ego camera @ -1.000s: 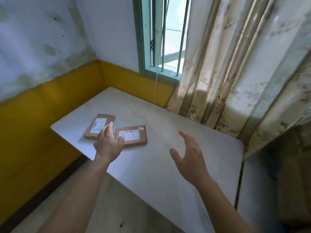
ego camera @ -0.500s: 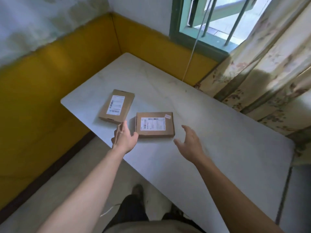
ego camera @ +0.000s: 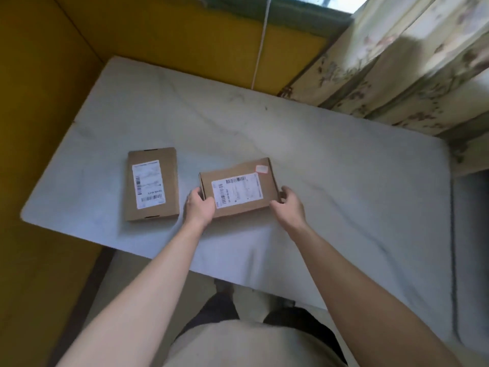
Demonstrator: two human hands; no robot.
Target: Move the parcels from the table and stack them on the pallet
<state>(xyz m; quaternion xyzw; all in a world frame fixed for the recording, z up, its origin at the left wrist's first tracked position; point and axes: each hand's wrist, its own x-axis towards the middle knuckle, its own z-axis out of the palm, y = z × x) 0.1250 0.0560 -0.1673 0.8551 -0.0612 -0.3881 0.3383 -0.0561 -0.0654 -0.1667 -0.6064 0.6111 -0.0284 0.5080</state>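
Two flat brown cardboard parcels with white labels lie on the white marble-patterned table point(ego camera: 330, 181). The right parcel point(ego camera: 239, 188) lies crosswise near the middle. My left hand point(ego camera: 199, 207) grips its near left corner, thumb on the top face. My right hand point(ego camera: 287, 205) grips its near right corner, fingers curled round the edge. The left parcel point(ego camera: 152, 184) lies lengthwise, untouched, a short gap left of my left hand. No pallet is in view.
A yellow wall point(ego camera: 39, 102) runs along the table's left and far sides. A flowered curtain point(ego camera: 410, 70) hangs at the far right, with a white cord point(ego camera: 260, 49) dropping beside the window. The floor and my feet show below the table's near edge.
The view has tilted down over the table. Both hands moved forward from open in the air and now grip the right parcel's near corners.
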